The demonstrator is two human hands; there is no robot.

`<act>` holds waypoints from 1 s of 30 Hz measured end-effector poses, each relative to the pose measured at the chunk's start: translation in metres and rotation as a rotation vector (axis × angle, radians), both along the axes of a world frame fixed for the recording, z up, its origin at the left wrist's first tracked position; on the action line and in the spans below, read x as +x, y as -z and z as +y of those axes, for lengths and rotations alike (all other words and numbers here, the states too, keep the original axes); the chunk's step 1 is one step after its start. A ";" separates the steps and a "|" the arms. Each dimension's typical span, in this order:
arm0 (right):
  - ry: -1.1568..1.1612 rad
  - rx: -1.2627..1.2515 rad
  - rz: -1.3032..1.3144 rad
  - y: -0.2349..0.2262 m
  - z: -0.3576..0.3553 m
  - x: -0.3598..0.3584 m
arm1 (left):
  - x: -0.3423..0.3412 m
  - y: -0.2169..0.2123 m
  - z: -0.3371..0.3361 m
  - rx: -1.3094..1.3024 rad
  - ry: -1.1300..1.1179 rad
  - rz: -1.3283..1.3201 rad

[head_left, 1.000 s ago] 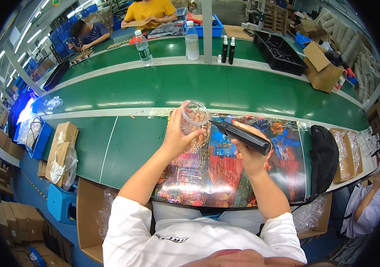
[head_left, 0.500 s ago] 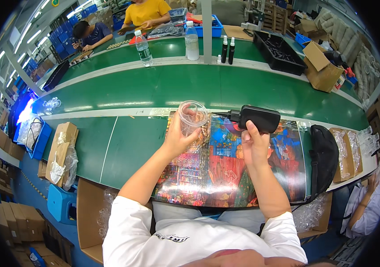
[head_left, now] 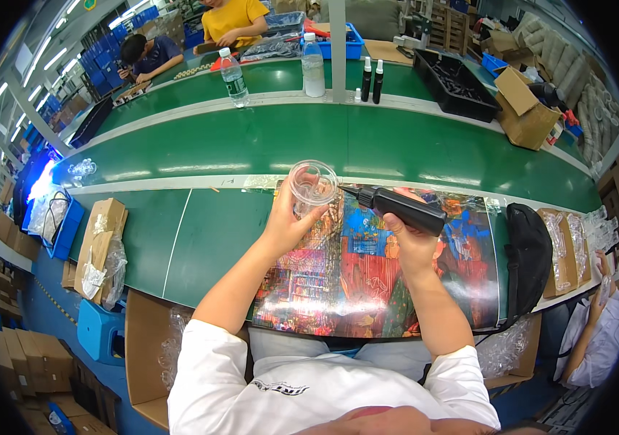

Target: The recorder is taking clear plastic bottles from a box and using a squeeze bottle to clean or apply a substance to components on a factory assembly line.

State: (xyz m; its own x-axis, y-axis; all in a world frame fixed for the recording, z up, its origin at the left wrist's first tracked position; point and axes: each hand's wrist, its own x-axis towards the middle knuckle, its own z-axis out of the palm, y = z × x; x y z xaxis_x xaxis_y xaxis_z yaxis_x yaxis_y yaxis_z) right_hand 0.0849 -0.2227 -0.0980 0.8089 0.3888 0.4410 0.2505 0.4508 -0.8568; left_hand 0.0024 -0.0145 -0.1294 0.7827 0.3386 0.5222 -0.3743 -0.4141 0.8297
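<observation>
Head view: over the green bench [head_left: 226, 239], the left hand [head_left: 284, 223] curls around a clear cup [head_left: 315, 188] near the middle, maybe to keep it still. Just past 3 o'clock from it, the right hand [head_left: 414, 241] holds a black bottle [head_left: 405, 209], thin tip [head_left: 350, 191] toward 10 o'clock, probably to bring it near the rim [head_left: 336, 186].

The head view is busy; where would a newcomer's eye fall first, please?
Probably the glossy, colourful sheet on the green table before the person. Near its far edge, the left hand holds a clear round container and the right hand a black bottle, nozzle toward it. A blue-white glow stands out at far left.
</observation>
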 end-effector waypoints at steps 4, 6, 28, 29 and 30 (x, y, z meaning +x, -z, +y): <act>-0.014 -0.024 0.001 0.000 -0.001 0.001 | 0.000 0.001 0.001 -0.020 0.004 0.001; -0.014 -0.027 0.003 0.001 -0.001 0.001 | 0.000 0.001 0.001 -0.018 0.000 0.002; 0.127 -0.075 -0.344 -0.003 -0.001 -0.003 | -0.001 -0.007 -0.001 0.180 -0.211 -0.032; 0.148 -0.085 -0.385 -0.003 -0.001 -0.003 | -0.001 -0.008 -0.001 0.194 -0.224 -0.038; 0.148 -0.085 -0.384 -0.004 -0.001 -0.003 | -0.001 -0.008 -0.001 0.208 -0.238 -0.045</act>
State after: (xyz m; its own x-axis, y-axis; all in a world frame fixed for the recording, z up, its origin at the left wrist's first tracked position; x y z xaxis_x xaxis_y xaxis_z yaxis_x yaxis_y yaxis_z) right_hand 0.0818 -0.2235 -0.0943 0.6416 0.3287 0.6931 0.6161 0.3175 -0.7209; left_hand 0.0018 -0.0150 -0.1214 0.6691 0.3917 0.6315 -0.2809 -0.6534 0.7030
